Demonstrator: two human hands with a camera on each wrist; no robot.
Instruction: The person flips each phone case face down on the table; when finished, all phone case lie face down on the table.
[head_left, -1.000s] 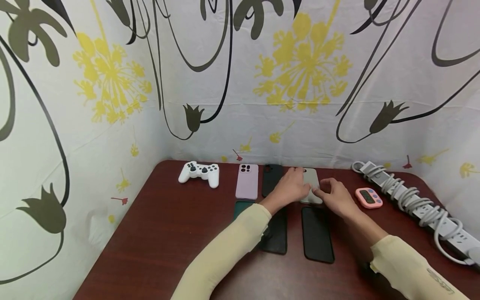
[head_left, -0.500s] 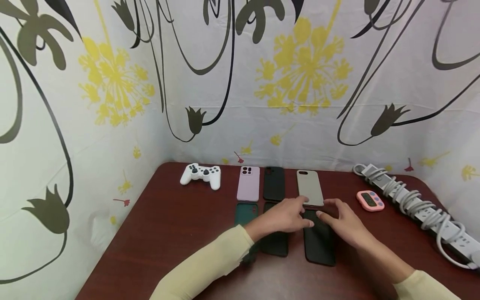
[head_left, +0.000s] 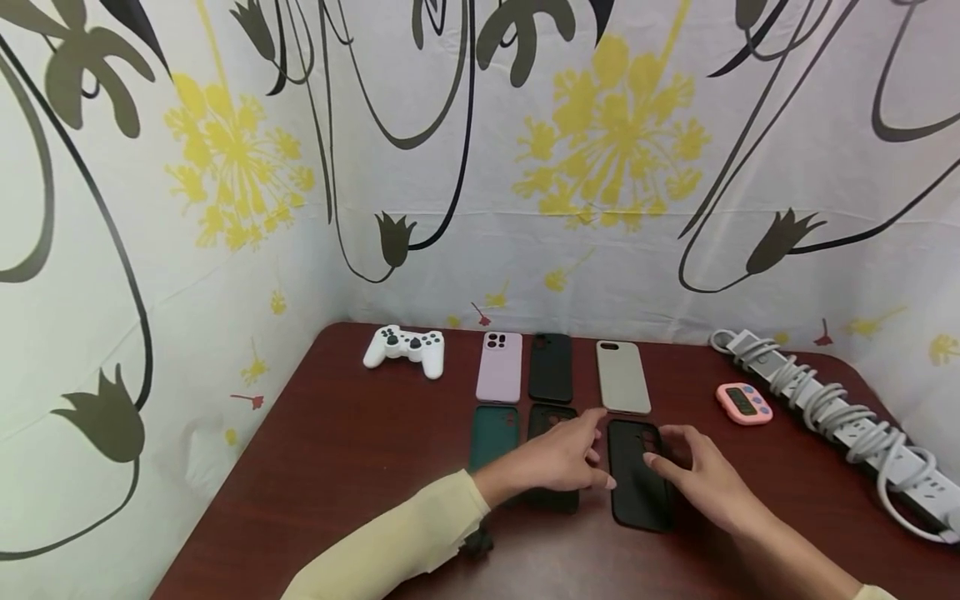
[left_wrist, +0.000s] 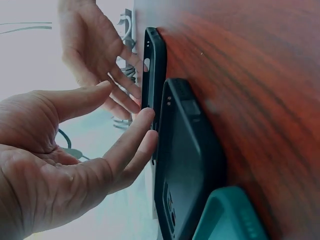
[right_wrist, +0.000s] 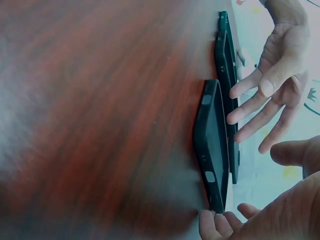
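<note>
A black phone case [head_left: 636, 475] lies flat in the front row of the dark red table [head_left: 337, 450]. My left hand [head_left: 583, 454] hovers over a second black case [head_left: 551, 417], fingers straight, its thumb at the first case's left edge. My right hand [head_left: 675, 465] is open at that case's right edge. In the right wrist view its fingertips [right_wrist: 215, 224] touch the near end of the case [right_wrist: 212, 145], while the left hand [right_wrist: 267, 95] reaches in from above. The left wrist view shows straight left fingers [left_wrist: 132, 145] beside both black cases [left_wrist: 187, 160].
A dark green case [head_left: 493, 437] lies left of the black ones. The back row holds a pink case [head_left: 499, 377], a black case [head_left: 551, 368] and a grey case [head_left: 622, 377]. A white game controller [head_left: 405, 348], pink timer [head_left: 742, 402] and corded power strip [head_left: 825, 408] flank them.
Both hands have drawn back from the grey case, which stays in the back row, and have come to the front right black case.
</note>
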